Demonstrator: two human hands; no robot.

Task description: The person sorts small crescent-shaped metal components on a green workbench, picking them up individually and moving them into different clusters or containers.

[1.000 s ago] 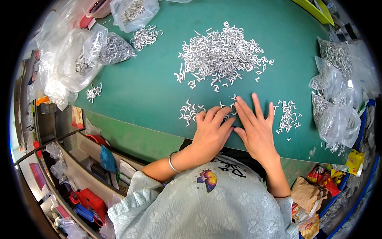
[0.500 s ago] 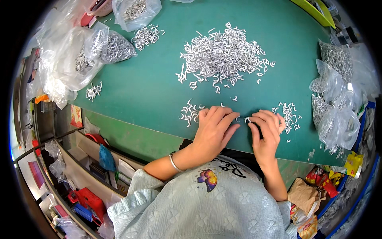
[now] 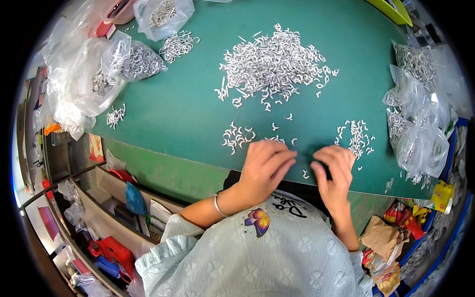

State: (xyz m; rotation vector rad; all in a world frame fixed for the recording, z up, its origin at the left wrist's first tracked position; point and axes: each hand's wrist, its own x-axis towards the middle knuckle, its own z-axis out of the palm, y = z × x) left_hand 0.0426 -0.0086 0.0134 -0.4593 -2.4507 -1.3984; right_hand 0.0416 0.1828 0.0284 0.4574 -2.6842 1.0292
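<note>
Tiny curved pieces [image 3: 237,137] all over this table, silvery white, mostly crescents and hooks, with a bit of shine on the outer curves. Could be metal or plastic, I honestly can't tell. Taking the spot between the hands as the clock centre, that small loose heap sits at 10 o'clock, and another heap [image 3: 358,138] of chunkier-looking bits is at 2. The big pile [image 3: 274,64] is further out, around half past 11, a messy mound with a few straight sticks poking out on its left side. A few strays lie between it and the hands.

Left hand [image 3: 267,162] is at 9 o'clock, fingers bent, thumb close under the index, only a narrow gap. Can't tell if anything's pinched in there. Right hand [image 3: 336,169] is at 3, fingers curled, thumb a little apart; can't tell whether it's holding anything either. One crescent [image 3: 304,174] shows between them toward 6 o'clock, by the near edge.

The table [image 3: 163,109] is smooth, flat green. Crinkly clear bags [image 3: 415,111] stuffed with similar bits slump far out at 2, and more cloudy plastic [image 3: 69,84] is bunched way over at 10.
</note>
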